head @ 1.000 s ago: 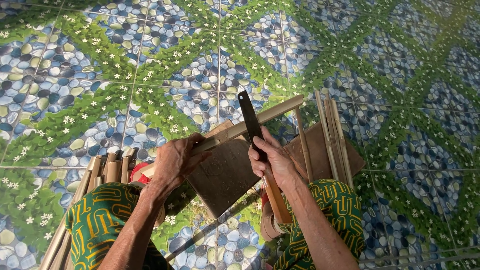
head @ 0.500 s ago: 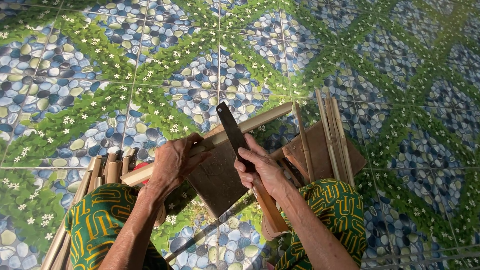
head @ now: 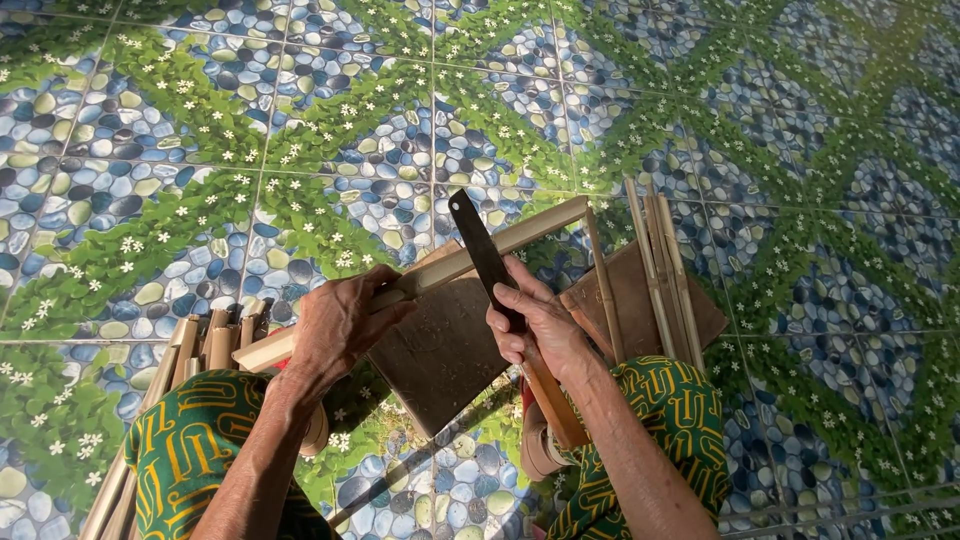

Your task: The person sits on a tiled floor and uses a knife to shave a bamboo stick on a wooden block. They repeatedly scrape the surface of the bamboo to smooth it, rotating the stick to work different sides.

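Patterned floor tiles (head: 200, 120) (pebbles and leaves) lie under a wooden block (head: 440, 350). Across it runs a bamboo strip (head: 520, 235), gripped near its middle by the left hand (head: 340, 325). The right hand (head: 540, 325) has its fingers closed round a dark-bladed knife (head: 480, 250), edge touching the strip. Loose bamboo sticks (head: 660, 260) lie just beside.

No packages, labels, signs or screens.

Home floor or patio used as a craft spot, prob. for bamboo work. Glossy tiles (head: 250, 130) w/ pebble-and-leaf print fill the whole frame, sunlit. Split bamboo sticks (head: 655, 260) at centre right, more strips (head: 205, 345) at lower left, wooden board (head: 440, 350) at centre.
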